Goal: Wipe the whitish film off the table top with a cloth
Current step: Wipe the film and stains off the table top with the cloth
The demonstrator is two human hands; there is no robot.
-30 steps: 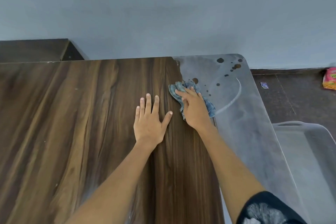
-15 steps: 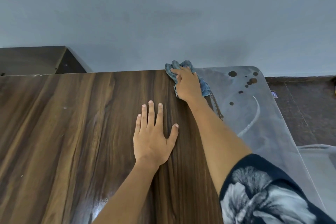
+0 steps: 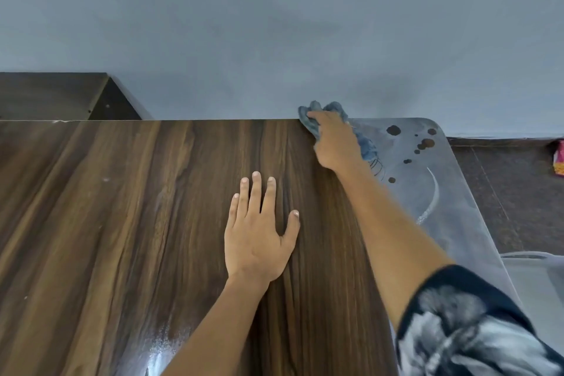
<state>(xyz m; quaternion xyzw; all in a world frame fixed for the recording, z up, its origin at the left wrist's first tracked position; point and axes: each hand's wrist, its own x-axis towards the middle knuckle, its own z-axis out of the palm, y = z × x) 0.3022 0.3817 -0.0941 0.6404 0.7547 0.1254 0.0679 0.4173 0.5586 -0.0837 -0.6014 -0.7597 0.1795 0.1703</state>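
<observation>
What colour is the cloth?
The cloth is blue, seen in the head view under the right hand.

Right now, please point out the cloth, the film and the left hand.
cloth [image 3: 364, 143]: head view, blue fold right of the right hand.
film [image 3: 451, 192]: head view, grey patch near the table's right edge.
left hand [image 3: 254, 238]: head view, back of the hand.

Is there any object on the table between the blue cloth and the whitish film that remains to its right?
Nothing visible stands between them. The right hand presses the crumpled blue cloth at the far edge of the brown wooden table top, directly beside the whitish film. Only dark spots lie within the film.
</observation>
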